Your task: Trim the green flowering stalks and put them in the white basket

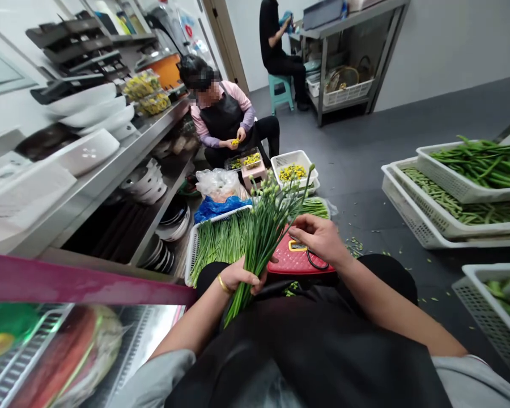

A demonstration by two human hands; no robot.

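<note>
My left hand (244, 276), with a gold bracelet at the wrist, is wrapped round the lower stems of a bunch of green flowering stalks (266, 232). The bunch leans up to the right, its pale buds at the top. My right hand (317, 235) is beside the bunch, its fingers curled with thumb and forefinger close together near the stems; whatever they hold is too small to make out. Beneath that hand lies a red quilted stool top (297, 262) with a yellow-framed patch and a dark loop. A white basket (190, 255) of long green stems stands to the left.
A person (223, 110) sits ahead handling yellow flowers, near a white basket (295, 161) of them. Another person (276, 51) sits on a teal stool further back. Steel shelves (123, 153) with dishes line the left. White baskets (429, 226) of green vegetables stand at right.
</note>
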